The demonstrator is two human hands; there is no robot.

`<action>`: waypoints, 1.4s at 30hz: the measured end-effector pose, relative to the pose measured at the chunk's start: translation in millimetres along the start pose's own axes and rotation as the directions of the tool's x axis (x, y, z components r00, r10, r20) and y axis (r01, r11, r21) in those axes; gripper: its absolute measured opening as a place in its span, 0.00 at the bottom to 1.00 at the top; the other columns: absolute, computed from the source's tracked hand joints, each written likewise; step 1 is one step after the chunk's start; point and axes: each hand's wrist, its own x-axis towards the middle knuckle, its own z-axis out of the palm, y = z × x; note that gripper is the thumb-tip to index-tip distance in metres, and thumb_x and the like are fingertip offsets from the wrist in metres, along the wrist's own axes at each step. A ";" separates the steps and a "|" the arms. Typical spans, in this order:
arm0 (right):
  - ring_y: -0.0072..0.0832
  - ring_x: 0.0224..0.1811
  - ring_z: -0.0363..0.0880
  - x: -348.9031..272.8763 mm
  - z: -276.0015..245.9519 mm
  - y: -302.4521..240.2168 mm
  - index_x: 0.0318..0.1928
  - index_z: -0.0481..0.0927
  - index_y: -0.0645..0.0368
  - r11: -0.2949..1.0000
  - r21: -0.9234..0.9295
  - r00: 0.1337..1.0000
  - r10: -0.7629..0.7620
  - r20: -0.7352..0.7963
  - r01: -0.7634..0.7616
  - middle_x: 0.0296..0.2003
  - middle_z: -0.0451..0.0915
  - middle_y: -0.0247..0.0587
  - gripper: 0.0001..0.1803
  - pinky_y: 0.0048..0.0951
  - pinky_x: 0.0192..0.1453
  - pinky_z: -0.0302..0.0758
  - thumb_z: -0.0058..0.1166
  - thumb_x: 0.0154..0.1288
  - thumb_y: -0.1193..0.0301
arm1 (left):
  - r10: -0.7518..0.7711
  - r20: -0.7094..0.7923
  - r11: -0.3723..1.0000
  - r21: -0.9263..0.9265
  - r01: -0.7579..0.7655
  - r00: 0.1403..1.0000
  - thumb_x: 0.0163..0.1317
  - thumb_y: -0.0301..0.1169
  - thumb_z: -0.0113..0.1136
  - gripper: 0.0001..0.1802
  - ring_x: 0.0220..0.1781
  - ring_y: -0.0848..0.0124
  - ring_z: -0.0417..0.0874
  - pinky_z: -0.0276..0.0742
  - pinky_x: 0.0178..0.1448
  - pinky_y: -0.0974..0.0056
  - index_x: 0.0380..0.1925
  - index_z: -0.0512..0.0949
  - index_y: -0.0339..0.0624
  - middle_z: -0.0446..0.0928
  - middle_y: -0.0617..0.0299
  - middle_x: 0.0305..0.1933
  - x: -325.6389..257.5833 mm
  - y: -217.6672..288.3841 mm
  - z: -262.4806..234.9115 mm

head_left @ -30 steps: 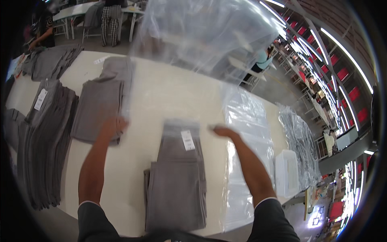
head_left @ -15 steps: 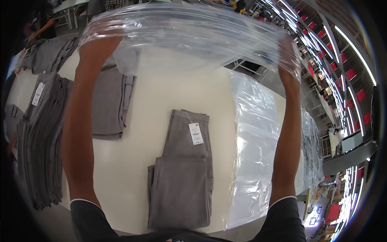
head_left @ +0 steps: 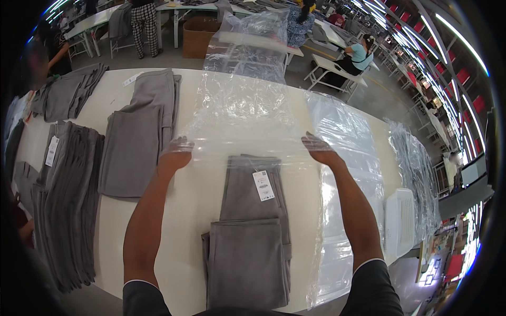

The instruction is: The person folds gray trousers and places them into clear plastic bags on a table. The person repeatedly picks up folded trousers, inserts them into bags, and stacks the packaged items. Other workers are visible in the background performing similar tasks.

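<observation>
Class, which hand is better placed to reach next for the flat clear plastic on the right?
Likely the right hand: it is beside that plastic; the left hand is farther. Both touch other clear film.

The pale table carries folded grey trousers, clear plastic bags and a white container.

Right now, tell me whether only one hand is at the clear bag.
No, the left hand and the right hand are both at the bag, one at each side.
</observation>
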 end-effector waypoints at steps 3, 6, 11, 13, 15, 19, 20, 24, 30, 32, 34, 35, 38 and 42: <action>0.41 0.72 0.58 3.1 -37.0 -13.1 0.64 0.71 0.56 0.973 0.151 0.971 0.194 -0.142 -0.173 0.69 0.63 0.50 0.24 0.35 0.75 0.56 0.36 0.75 0.60 | -0.123 -0.212 0.985 -0.145 0.093 0.970 0.67 0.38 0.47 0.21 0.59 0.53 0.77 0.71 0.64 0.55 0.51 0.77 0.33 0.77 0.45 0.56 17.3 3.6 -21.9; 0.41 0.73 0.57 7.2 -64.3 -30.2 0.65 0.70 0.55 0.978 0.130 0.975 0.179 -0.134 -0.162 0.71 0.60 0.48 0.26 0.34 0.75 0.55 0.36 0.75 0.55 | -0.320 -0.250 0.920 -0.314 0.236 0.914 0.69 0.44 0.48 0.28 0.63 0.52 0.74 0.67 0.68 0.52 0.59 0.72 0.33 0.73 0.43 0.61 23.7 -3.8 -10.5; 0.43 0.74 0.56 18.5 -4.7 3.2 0.70 0.62 0.54 0.914 0.219 0.940 0.336 0.056 -0.340 0.72 0.58 0.49 0.35 0.36 0.76 0.53 0.35 0.73 0.45 | -0.415 -0.013 0.856 -0.343 0.386 0.910 0.68 0.50 0.47 0.38 0.71 0.50 0.65 0.56 0.75 0.49 0.68 0.59 0.34 0.64 0.41 0.69 31.9 35.3 20.0; 0.46 0.74 0.55 26.7 29.3 24.3 0.72 0.56 0.60 0.887 0.267 0.925 0.376 0.055 -0.377 0.71 0.57 0.53 0.40 0.36 0.77 0.52 0.33 0.72 0.43 | -0.356 0.007 0.887 -0.311 0.341 0.934 0.68 0.52 0.46 0.40 0.73 0.49 0.61 0.51 0.77 0.48 0.70 0.55 0.34 0.60 0.42 0.71 34.2 45.4 41.7; 0.49 0.73 0.56 48.8 37.8 6.4 0.71 0.56 0.65 0.872 0.328 0.924 0.383 0.008 -0.364 0.69 0.59 0.58 0.42 0.39 0.76 0.52 0.35 0.72 0.43 | -0.376 -0.082 0.907 -0.234 0.349 0.923 0.68 0.52 0.46 0.40 0.74 0.48 0.59 0.50 0.77 0.47 0.71 0.55 0.34 0.59 0.42 0.72 33.9 30.6 87.9; 0.48 0.75 0.52 77.7 73.4 29.1 0.72 0.52 0.67 0.870 0.341 0.918 0.394 -0.041 -0.357 0.71 0.56 0.59 0.42 0.39 0.77 0.51 0.39 0.73 0.46 | -0.310 -0.156 0.944 -0.172 0.283 0.938 0.68 0.51 0.46 0.40 0.77 0.50 0.53 0.44 0.78 0.48 0.72 0.53 0.36 0.56 0.42 0.74 64.7 14.2 128.2; 0.48 0.74 0.53 91.7 81.4 32.5 0.71 0.53 0.67 0.882 0.334 0.918 0.384 -0.098 -0.333 0.70 0.56 0.60 0.42 0.40 0.77 0.51 0.40 0.72 0.45 | -0.321 -0.174 0.940 -0.179 0.291 0.931 0.68 0.52 0.46 0.41 0.77 0.50 0.53 0.43 0.79 0.49 0.72 0.53 0.36 0.55 0.42 0.74 73.4 8.7 130.9; 0.51 0.74 0.54 124.7 138.2 67.2 0.71 0.55 0.68 0.902 0.317 0.867 0.391 -0.309 -0.294 0.69 0.58 0.62 0.43 0.43 0.77 0.50 0.43 0.70 0.45 | -0.290 -0.208 0.957 -0.096 0.276 0.934 0.67 0.54 0.45 0.42 0.78 0.51 0.51 0.42 0.79 0.51 0.72 0.52 0.37 0.54 0.42 0.75 109.8 4.5 135.0; 0.47 0.76 0.47 144.3 175.4 59.5 0.72 0.53 0.64 0.950 0.033 0.817 0.284 -0.501 -0.310 0.72 0.54 0.58 0.43 0.40 0.79 0.41 0.43 0.69 0.46 | -0.252 -0.179 0.961 0.066 0.267 0.951 0.65 0.57 0.46 0.50 0.79 0.52 0.46 0.39 0.80 0.55 0.73 0.44 0.30 0.45 0.47 0.78 141.0 -2.7 137.3; 0.43 0.77 0.46 150.5 167.3 70.2 0.73 0.52 0.62 0.940 -0.147 0.887 0.227 -0.402 -0.307 0.73 0.52 0.54 0.42 0.38 0.80 0.40 0.36 0.71 0.43 | -0.206 -0.161 0.961 0.154 0.231 0.965 0.61 0.65 0.49 0.56 0.79 0.50 0.44 0.39 0.80 0.53 0.73 0.43 0.32 0.44 0.46 0.78 143.0 -20.4 137.4; 0.41 0.77 0.45 152.1 162.9 67.3 0.74 0.51 0.60 0.918 -0.158 0.897 0.299 -0.325 -0.364 0.73 0.51 0.51 0.42 0.38 0.80 0.39 0.33 0.71 0.42 | -0.201 -0.089 0.961 0.176 0.214 0.975 0.57 0.69 0.51 0.60 0.79 0.51 0.43 0.38 0.80 0.53 0.74 0.41 0.35 0.43 0.47 0.78 142.9 -16.1 133.5; 0.40 0.77 0.45 150.9 167.3 72.6 0.74 0.51 0.60 0.900 -0.175 0.882 0.326 -0.341 -0.400 0.74 0.51 0.50 0.42 0.37 0.80 0.39 0.32 0.72 0.42 | -0.192 -0.053 0.961 0.190 0.199 0.980 0.55 0.70 0.52 0.62 0.80 0.51 0.42 0.37 0.80 0.53 0.74 0.39 0.36 0.42 0.47 0.79 144.0 -11.1 123.6; 0.39 0.78 0.43 145.7 168.2 60.9 0.74 0.51 0.58 0.882 -0.120 0.854 0.396 -0.338 -0.456 0.74 0.50 0.48 0.42 0.37 0.80 0.39 0.30 0.72 0.42 | -0.270 0.074 0.961 0.087 0.264 0.960 0.51 0.68 0.59 0.64 0.81 0.56 0.36 0.31 0.82 0.55 0.75 0.38 0.42 0.37 0.53 0.80 146.7 0.9 108.2; 0.38 0.78 0.42 130.5 159.7 41.1 0.74 0.50 0.57 0.874 -0.077 0.848 0.438 -0.297 -0.479 0.75 0.49 0.47 0.41 0.36 0.80 0.38 0.29 0.72 0.41 | -0.273 0.118 0.962 0.042 0.270 0.955 0.48 0.68 0.62 0.67 0.81 0.59 0.34 0.30 0.82 0.55 0.75 0.38 0.44 0.35 0.55 0.80 138.9 2.0 111.1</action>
